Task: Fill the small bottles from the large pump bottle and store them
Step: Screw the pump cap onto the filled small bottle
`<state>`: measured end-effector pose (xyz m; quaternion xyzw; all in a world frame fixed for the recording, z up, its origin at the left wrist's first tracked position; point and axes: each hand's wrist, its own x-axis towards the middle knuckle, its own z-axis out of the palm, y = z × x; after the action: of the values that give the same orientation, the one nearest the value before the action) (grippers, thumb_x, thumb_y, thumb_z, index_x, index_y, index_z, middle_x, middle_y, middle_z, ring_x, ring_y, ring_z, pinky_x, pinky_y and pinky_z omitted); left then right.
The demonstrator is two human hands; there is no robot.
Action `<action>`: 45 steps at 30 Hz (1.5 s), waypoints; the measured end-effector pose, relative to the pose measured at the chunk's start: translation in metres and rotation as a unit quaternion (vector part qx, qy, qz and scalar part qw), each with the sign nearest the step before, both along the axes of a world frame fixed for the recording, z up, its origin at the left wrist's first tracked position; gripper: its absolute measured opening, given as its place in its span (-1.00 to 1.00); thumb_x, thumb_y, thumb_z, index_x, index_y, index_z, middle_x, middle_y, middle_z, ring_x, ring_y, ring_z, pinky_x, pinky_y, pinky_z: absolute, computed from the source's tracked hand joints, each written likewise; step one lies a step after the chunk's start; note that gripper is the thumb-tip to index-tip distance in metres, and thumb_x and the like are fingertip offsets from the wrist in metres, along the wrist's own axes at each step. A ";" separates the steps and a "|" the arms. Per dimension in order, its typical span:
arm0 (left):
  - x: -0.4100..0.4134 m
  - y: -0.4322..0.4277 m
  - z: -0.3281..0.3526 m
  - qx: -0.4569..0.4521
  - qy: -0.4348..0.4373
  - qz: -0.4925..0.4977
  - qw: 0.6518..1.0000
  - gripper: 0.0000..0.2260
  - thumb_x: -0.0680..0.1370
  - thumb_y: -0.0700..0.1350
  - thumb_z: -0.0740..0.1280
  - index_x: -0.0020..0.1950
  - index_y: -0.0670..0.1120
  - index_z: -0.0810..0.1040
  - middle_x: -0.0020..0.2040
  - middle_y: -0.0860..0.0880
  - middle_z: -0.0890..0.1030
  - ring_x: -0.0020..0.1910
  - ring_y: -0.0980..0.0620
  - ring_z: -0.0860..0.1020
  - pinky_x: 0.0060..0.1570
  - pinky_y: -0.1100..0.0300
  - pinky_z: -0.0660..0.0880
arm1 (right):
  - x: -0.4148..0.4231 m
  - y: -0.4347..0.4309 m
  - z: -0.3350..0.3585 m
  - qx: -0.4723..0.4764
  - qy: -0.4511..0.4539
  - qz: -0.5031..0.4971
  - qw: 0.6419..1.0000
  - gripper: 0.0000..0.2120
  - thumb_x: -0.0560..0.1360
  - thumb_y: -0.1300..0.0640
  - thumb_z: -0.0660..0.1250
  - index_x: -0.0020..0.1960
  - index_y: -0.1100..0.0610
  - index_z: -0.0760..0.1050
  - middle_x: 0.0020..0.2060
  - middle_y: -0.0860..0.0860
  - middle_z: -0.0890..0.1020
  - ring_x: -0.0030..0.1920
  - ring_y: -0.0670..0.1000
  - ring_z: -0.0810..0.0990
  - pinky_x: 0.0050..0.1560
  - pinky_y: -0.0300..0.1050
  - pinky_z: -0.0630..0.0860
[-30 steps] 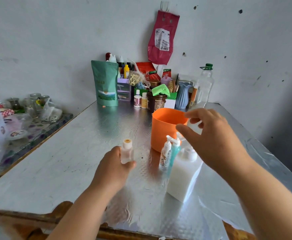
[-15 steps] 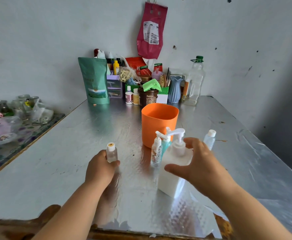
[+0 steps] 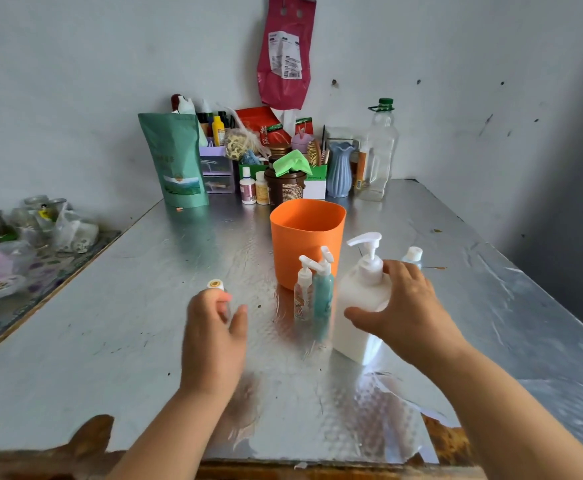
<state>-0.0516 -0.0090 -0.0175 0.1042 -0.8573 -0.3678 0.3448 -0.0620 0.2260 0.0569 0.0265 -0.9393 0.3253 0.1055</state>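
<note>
Foil, silver and embossed with a crinkled texture, covers the tabletop (image 3: 110,323). Right of its middle, a large white square-sided plastic pump bottle (image 3: 356,327) is gripped by the right hand (image 3: 407,313), with the thumb laid on the near face and the fingers curled over the shoulder. A small clear bottle with a yellow-ringed top (image 3: 215,285) is held upright in the left hand (image 3: 214,330); the blurred fingers are wrapped round its body, so only the top is seen. Between the hands, a slim clear printed spray bottle (image 3: 303,296) and a slim teal spray bottle (image 3: 324,299) are stood close side by side. Just behind them a round-cornered orange plastic tub (image 3: 307,233) is set, open-topped. A pale white-capped bottle (image 3: 413,255) is partly hidden behind the right hand's fingers. At the far edge, packets, jars and a ribbed blue vase (image 3: 339,171) are crowded against the wall.
</note>
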 end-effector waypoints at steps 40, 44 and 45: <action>0.030 0.013 -0.012 0.155 -0.154 -0.324 0.921 -0.69 0.48 -0.01 0.45 0.20 0.15 0.52 -0.06 0.33 0.62 0.02 0.32 0.57 0.04 0.49 0.44 | 0.021 -0.087 -0.022 -0.247 -0.133 0.122 0.952 -0.62 0.38 0.07 0.47 0.17 -0.08 0.49 -0.12 -0.20 0.57 -0.10 -0.26 0.55 -0.15 -0.42 0.41; 0.028 0.012 -0.013 0.168 -0.137 -0.329 0.919 -0.70 0.47 -0.03 0.45 0.18 0.12 0.54 0.01 0.17 0.67 0.06 0.21 0.61 0.08 0.31 0.52 | 0.019 -0.094 -0.033 -0.309 -0.101 0.084 0.942 -0.49 0.34 0.17 0.51 0.22 -0.01 0.41 -0.10 -0.15 0.55 -0.14 -0.25 0.54 -0.23 -0.52 0.42; 0.029 0.012 -0.012 0.170 -0.132 -0.323 0.922 -0.70 0.46 -0.02 0.46 0.17 0.12 0.54 -0.01 0.15 0.67 0.03 0.21 0.62 0.05 0.32 0.52 | 0.019 -0.094 -0.034 -0.331 -0.098 0.086 0.934 -0.52 0.38 0.20 0.48 0.23 0.03 0.41 -0.10 -0.14 0.55 -0.18 -0.27 0.56 -0.25 -0.54 0.42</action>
<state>-0.0231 0.0031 -0.0300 -0.0736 -0.8066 -0.5825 0.0680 -0.0426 0.1317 0.0233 0.0382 -0.7781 0.6268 -0.0127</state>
